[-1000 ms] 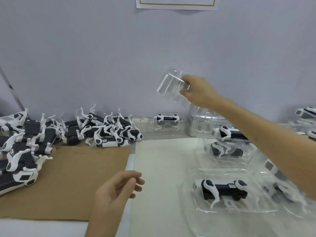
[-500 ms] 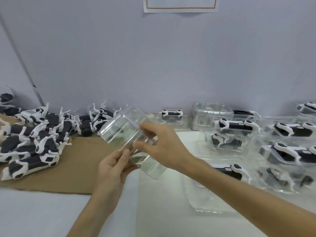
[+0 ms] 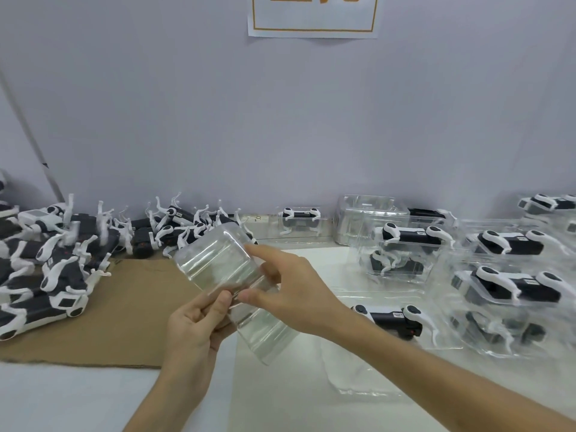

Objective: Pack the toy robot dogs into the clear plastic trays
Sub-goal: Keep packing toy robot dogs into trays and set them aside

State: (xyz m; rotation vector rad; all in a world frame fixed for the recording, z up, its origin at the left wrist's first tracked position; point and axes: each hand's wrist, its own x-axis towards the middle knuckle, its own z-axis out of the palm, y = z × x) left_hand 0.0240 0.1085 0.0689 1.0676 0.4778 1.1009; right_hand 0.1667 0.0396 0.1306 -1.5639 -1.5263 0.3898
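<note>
Both hands are on one empty clear plastic tray (image 3: 218, 269) held up off the table: left hand (image 3: 199, 325) pinching its near edge, right hand (image 3: 290, 294) gripping the right side, loose toy robot dogs (image 3: 56, 269) piled well left

Light was even, soft and fairly bright, with only faint shadows under the forearms. Glare streaked the clear tray (image 3: 218, 269) and the packed trays (image 3: 402, 254). Wide-angle bending curved the edges; the toy dogs (image 3: 62, 263) at left looked motion-blurred.
</note>
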